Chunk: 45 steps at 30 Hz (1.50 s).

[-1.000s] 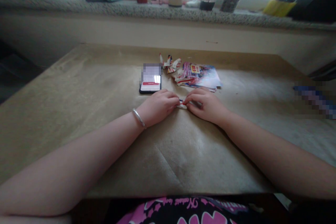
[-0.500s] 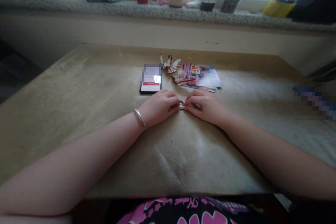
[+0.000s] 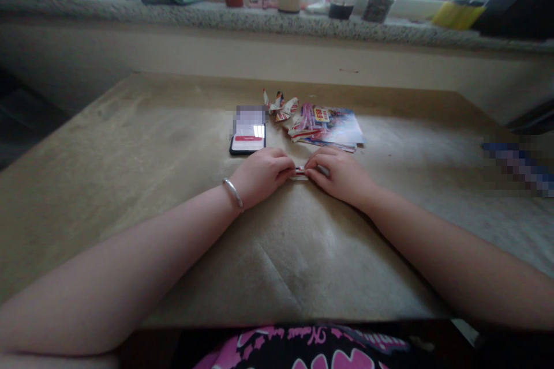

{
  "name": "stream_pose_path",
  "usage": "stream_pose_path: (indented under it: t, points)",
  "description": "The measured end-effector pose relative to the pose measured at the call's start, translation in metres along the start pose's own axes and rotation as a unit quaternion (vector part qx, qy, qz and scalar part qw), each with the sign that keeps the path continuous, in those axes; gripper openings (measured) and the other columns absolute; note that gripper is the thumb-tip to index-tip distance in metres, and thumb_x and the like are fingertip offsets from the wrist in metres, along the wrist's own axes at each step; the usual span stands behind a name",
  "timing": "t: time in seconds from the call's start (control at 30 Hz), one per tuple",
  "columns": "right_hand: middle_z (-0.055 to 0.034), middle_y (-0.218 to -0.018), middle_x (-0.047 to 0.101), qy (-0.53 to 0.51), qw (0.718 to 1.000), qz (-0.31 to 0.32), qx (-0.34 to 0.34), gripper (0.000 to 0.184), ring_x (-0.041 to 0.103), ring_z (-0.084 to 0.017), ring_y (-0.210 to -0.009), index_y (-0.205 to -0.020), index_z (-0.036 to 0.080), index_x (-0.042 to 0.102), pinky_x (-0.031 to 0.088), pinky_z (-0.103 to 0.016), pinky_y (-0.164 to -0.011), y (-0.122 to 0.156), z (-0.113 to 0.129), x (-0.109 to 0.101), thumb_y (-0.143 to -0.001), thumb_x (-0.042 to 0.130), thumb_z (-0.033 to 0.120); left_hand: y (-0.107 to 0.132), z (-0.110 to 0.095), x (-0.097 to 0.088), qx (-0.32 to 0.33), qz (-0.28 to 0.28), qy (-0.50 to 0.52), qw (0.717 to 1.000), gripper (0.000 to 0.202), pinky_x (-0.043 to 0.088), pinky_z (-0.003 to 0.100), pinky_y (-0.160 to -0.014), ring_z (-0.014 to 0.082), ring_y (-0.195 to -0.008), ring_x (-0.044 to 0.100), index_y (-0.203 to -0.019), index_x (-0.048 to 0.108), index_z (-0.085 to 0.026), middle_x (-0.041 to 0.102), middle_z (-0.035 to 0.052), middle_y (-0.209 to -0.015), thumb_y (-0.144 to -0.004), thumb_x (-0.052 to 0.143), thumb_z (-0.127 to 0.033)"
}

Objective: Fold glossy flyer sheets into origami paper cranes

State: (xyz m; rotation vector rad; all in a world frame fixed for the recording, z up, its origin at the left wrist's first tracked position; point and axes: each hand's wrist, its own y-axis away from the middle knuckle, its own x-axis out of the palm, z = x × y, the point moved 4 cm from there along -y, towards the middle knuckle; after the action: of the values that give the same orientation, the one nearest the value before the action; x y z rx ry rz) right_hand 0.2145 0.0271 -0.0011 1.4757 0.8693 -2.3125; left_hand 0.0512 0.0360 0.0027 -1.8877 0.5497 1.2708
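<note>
Both my hands rest on the paper-covered table (image 3: 130, 155) with fingertips meeting in the middle. My left hand (image 3: 262, 176), a silver bangle on its wrist, pinches one end of a small folded piece of printed paper (image 3: 299, 172). My right hand (image 3: 340, 173) pinches the other end. Only a sliver of the white and red paper shows between the fingers. Just beyond my left hand lies a phone (image 3: 248, 132) with its screen lit.
Folded paper figures (image 3: 281, 105) and a stack of colourful printed sheets (image 3: 331, 125) lie behind my hands. A stone windowsill (image 3: 259, 17) at the back carries bottles, jars and a green pouch. A blurred blue object (image 3: 517, 164) lies at the table's right edge.
My fingertips have closed in a little tighter on the small paper. The arms and everything else on the table stay where they were.
</note>
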Motion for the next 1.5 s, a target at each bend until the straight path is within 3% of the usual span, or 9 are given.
stream_pose_path:
  t: [0.27, 0.37, 0.57, 0.87, 1.23, 1.5]
  points:
    - [-0.0055, -0.079, 0.068, -0.044, 0.994, -0.043, 0.087, 0.010, 0.058, -0.021, -0.078, -0.077, 0.020, 0.067, 0.043, -0.034, -0.072, -0.002, -0.009, 0.004, -0.080, 0.062, 0.029, -0.002, 0.004, 0.002, -0.030, 0.002, -0.015, 0.999, 0.019, 0.043, 0.026, -0.069, 0.0155, -0.074, 0.059, -0.083, 0.070, -0.015, 0.068, 0.0058, -0.082, -0.090, 0.055, -0.024]
    - [-0.0062, -0.082, 0.070, -0.031, 0.994, -0.047, 0.097, 0.013, 0.059, -0.022, -0.081, -0.080, 0.020, 0.070, 0.043, -0.037, -0.077, -0.001, -0.009, 0.004, -0.080, 0.063, 0.031, -0.002, 0.005, 0.003, -0.037, 0.005, -0.015, 0.999, 0.018, 0.044, 0.027, -0.070, 0.0164, -0.076, 0.061, -0.086, 0.070, -0.015, 0.069, 0.0062, -0.083, -0.090, 0.056, -0.024]
    - [-0.0085, -0.088, 0.069, -0.038, 0.995, -0.042, 0.087, 0.015, 0.060, -0.024, -0.089, -0.082, 0.018, 0.073, 0.043, -0.040, -0.084, -0.003, -0.010, 0.006, -0.081, 0.063, 0.030, -0.002, 0.006, 0.004, -0.043, 0.004, -0.006, 0.999, 0.015, 0.047, 0.029, -0.074, 0.0179, -0.080, 0.062, -0.093, 0.070, -0.016, 0.069, 0.0067, -0.087, -0.089, 0.058, -0.024]
    - [-0.0066, -0.084, 0.066, -0.119, 0.990, -0.054, 0.053, 0.010, 0.060, -0.019, -0.080, -0.081, 0.019, 0.067, 0.047, -0.033, -0.073, 0.000, -0.010, 0.003, -0.078, 0.066, 0.029, -0.001, 0.003, 0.003, -0.024, -0.020, 0.017, 0.999, 0.016, 0.049, 0.029, -0.075, 0.0171, -0.081, 0.060, -0.098, 0.068, -0.013, 0.065, 0.0080, -0.091, -0.086, 0.058, -0.019]
    - [-0.0040, -0.078, 0.068, -0.032, 0.999, -0.033, -0.015, 0.005, 0.060, -0.019, -0.079, -0.079, 0.021, 0.066, 0.046, -0.032, -0.075, 0.002, -0.005, 0.000, -0.080, 0.062, 0.025, 0.000, -0.002, 0.002, 0.013, -0.012, 0.015, 1.000, 0.012, 0.047, 0.029, -0.076, 0.0173, -0.082, 0.059, -0.089, 0.067, -0.014, 0.066, 0.0057, -0.087, -0.086, 0.057, -0.017]
    - [-0.0064, -0.079, 0.067, 0.029, 0.999, -0.024, -0.003, 0.012, 0.060, -0.021, -0.082, -0.078, 0.019, 0.065, 0.045, -0.033, -0.077, 0.000, 0.002, -0.002, -0.083, 0.059, 0.029, -0.004, -0.003, 0.003, 0.005, -0.016, -0.005, 1.000, 0.015, 0.046, 0.027, -0.071, 0.0164, -0.078, 0.058, -0.082, 0.067, -0.014, 0.065, 0.0053, -0.081, -0.088, 0.058, -0.024]
